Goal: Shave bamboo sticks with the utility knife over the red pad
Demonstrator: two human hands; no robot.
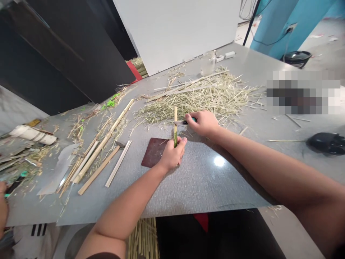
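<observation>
My left hand (pixel 172 154) is closed around a thin green-and-pale bamboo stick (pixel 175 122), holding it upright with its lower end over a dark red mat (pixel 152 152). My right hand (pixel 202 123) grips a knife with a teal and black handle (pixel 190 121). The knife's blade lies across the stick, a little above my left fist. Just beyond both hands spreads a heap of thin pale shavings (pixel 205 95).
Long split bamboo strips (pixel 104 153) lie to the left on the grey table (pixel 215 180). A rolled white bundle (pixel 32 133) and scraps sit far left, where another person's hand (pixel 3 208) shows. A black object (pixel 327 142) rests at right. More sticks (pixel 144 239) stand under the table.
</observation>
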